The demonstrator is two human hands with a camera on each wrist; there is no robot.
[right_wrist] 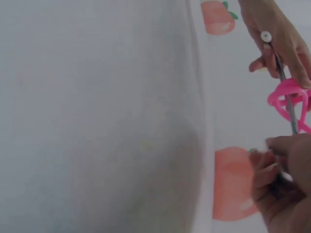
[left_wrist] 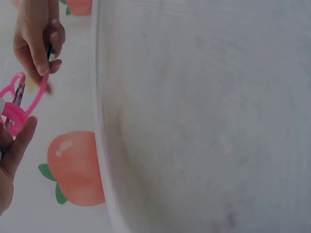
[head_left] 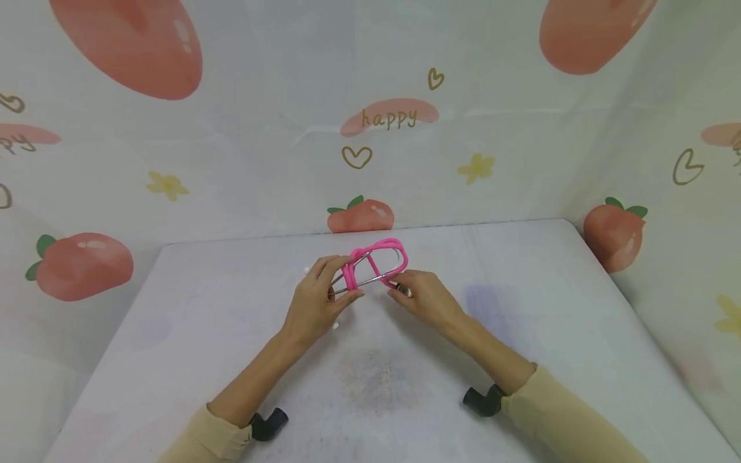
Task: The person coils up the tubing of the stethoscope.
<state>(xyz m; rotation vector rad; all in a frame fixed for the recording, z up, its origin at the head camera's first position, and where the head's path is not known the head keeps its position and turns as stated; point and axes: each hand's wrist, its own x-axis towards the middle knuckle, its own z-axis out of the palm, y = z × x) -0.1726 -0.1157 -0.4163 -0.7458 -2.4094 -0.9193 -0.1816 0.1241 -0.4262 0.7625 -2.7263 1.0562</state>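
Note:
A thin metal rod frame (head_left: 369, 281) with pink cord (head_left: 396, 243) wound round it is held up over the table. My left hand (head_left: 312, 299) grips the frame's near left end, thumb and fingers pinching beside the cord wraps. My right hand (head_left: 431, 299) is at the frame's right side, holding a small dark, shiny piece (head_left: 403, 289) near the cord. In the left wrist view, a stretch of pink cord (left_wrist: 36, 99) runs up to the right hand's fingers. A white round tip (right_wrist: 266, 36) shows on one rod in the right wrist view. The right palm hides part of the dark piece.
A white-covered table (head_left: 220, 334) lies under both hands, with a stained patch (head_left: 379, 379) in front. A printed cloth (head_left: 278, 161) hangs behind and at the sides. Black angled pieces (head_left: 269, 424) stick out at both sleeve cuffs.

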